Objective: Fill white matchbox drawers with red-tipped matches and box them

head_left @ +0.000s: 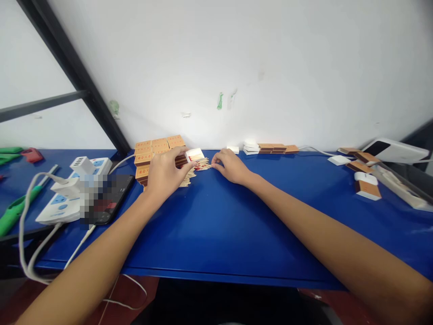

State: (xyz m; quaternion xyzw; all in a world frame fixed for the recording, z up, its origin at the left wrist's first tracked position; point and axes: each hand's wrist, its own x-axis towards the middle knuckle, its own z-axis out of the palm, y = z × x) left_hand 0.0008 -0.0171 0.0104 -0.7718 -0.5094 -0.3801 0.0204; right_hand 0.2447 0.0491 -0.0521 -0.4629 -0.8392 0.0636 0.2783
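Holding a small white tray (195, 155) at the fingertips of the left grip (164, 173), thumb and fingers closed on its near edge. Tray tilted, raised just above a loose heap of matchsticks (198, 170). Resting the right grip (231, 166) at the heap's right edge, fingers curled down onto the sticks. Pinching or merely touching: cannot tell. Directly behind the left grip, close against the heap: a stack of orange matchboxes (158, 150), several layers high.

Judged risks:
- Tipping of the tray under so light a fingertip hold, with scatter of any contents.
- Knocking of the stack by the left wrist, given the close quarters.
- Rolling of loose sticks toward the front edge.
- Match heads lying near a power strip (64, 201) with plugged chargers, a phone (113, 198) and a trailing white cable (21, 234) on the left.

Surface (216, 225): blue, flat, set against a plain white wall (237, 54).
- Rear: a row of brown sleeves (275, 148) just beside spare trays (251, 148).
- Right: further sleeves and inserts (367, 187) lying scattered, plus a white power bank (394, 150).
- Far left: green-handled scissors (13, 212).
- Black steel bracing (77, 76) crossing the wall on the left.
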